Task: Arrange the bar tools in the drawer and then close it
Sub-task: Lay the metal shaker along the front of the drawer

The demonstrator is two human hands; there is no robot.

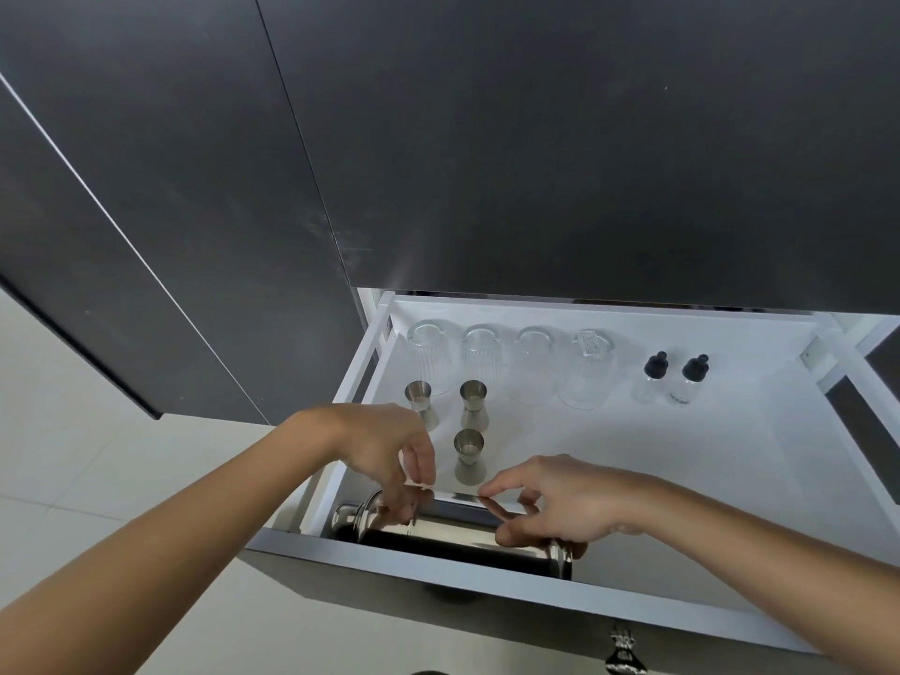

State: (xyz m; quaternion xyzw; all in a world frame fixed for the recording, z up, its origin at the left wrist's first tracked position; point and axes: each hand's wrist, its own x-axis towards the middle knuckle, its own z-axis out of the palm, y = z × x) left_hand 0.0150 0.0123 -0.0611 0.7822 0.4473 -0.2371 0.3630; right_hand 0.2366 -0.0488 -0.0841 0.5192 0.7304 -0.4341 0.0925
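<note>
Now my left hand [389, 460] and right hand [560, 504] rest fingertips on the shaker [453, 533]. Both half-curled, gripping nothing; it lies sideways at the drawer [730, 445] front.

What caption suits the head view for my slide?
Both hands settle a steel shaker lying on its side at the open drawer's front.

White drawer [682, 460], pulled open, centre-right of frame. Back row: four clear glasses [531, 367], two dropper bottles [674, 380] at right. Three steel jiggers [470, 455] upright left of centre; cocktail shaker [458, 535] lies on its side along the front edge.
</note>
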